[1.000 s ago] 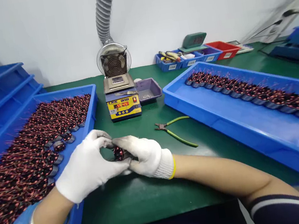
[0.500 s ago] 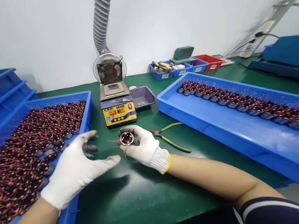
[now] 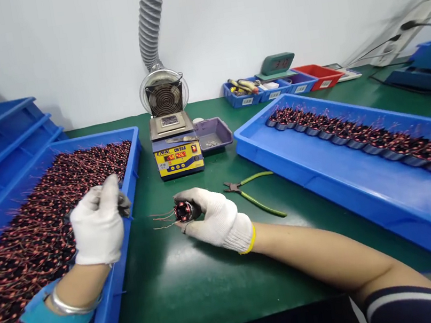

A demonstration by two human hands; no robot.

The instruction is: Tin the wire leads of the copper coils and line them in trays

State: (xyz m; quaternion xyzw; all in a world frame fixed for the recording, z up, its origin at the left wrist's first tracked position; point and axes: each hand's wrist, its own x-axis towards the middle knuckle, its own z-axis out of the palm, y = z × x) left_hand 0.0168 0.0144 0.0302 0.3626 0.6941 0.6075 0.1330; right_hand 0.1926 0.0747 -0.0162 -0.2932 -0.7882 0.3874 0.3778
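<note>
Head view. My right hand (image 3: pixel 217 215), in a white knit glove, grips a copper-wound core (image 3: pixel 185 210) between thumb and fingers, narrowed to its width. The core is over the green bench (image 3: pixel 186 290), its wound end facing left; thin wire leads (image 3: pixel 164 218) stick out from it toward the left tray.

My left hand (image 3: pixel 100 216), also gloved, is above the inner wall of the left tray (image 3: pixel 117 292), index finger raised and the others curled, fingertips darkened. I cannot tell whether they close on anything. The wound cores (image 3: pixel 35 231) packed in this tray lie beside and below it.

Green-handled cutters (image 3: pixel 259 198) lie with handles spread, just right of my right glove. Beyond the core sits a yellow-fronted solder pot (image 3: pixel 178 156), a purple tray (image 3: pixel 212 135) at its right. The right tray (image 3: pixel 319 151) carries a row of cores (image 3: pixel 357 135) along its far side. Between core and solder pot I see bare bench, nothing in the way.
</note>
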